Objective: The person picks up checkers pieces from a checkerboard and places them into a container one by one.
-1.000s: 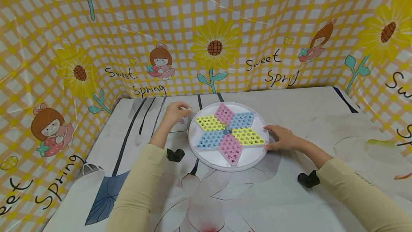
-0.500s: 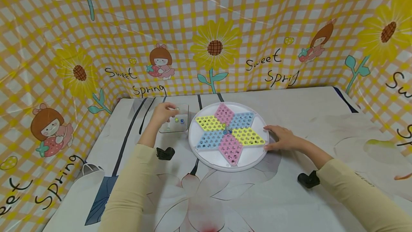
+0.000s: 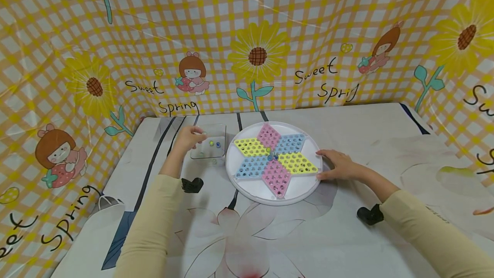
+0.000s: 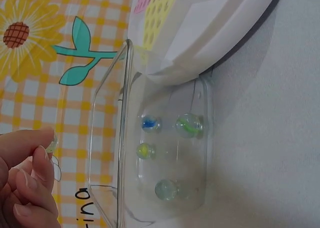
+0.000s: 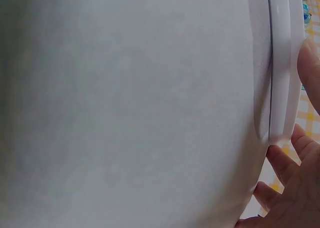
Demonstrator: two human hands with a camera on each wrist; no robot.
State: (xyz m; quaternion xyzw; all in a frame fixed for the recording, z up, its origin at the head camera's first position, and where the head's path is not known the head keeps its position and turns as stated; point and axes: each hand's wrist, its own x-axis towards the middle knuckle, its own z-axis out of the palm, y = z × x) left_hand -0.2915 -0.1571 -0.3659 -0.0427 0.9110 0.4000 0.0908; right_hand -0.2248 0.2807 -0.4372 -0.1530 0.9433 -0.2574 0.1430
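Observation:
My left hand (image 3: 188,137) pinches a small clear marble (image 4: 53,143) between thumb and index finger, above the left side of a clear plastic box (image 3: 208,156). Inside the box, the left wrist view shows a blue marble (image 4: 149,123), a yellow marble (image 4: 145,150), a green-swirled marble (image 4: 188,125) and a pale clear marble (image 4: 166,189). At the right rim of a round white Chinese checkers board (image 3: 247,188), my right hand (image 3: 336,165) rests with thumb and fingers spread. Several marbles (image 3: 272,156) sit at the centre of the board's pink, blue and yellow star.
The box stands just left of the board, its clear wall upright in the left wrist view. A printed cloth covers the table (image 3: 328,235). Behind and at both sides hangs a yellow checked curtain (image 3: 216,25) with sunflowers.
From beside the board, my left hand has moved left over the box, uncovering the box and its marbles. My right hand and the board have stayed in place.

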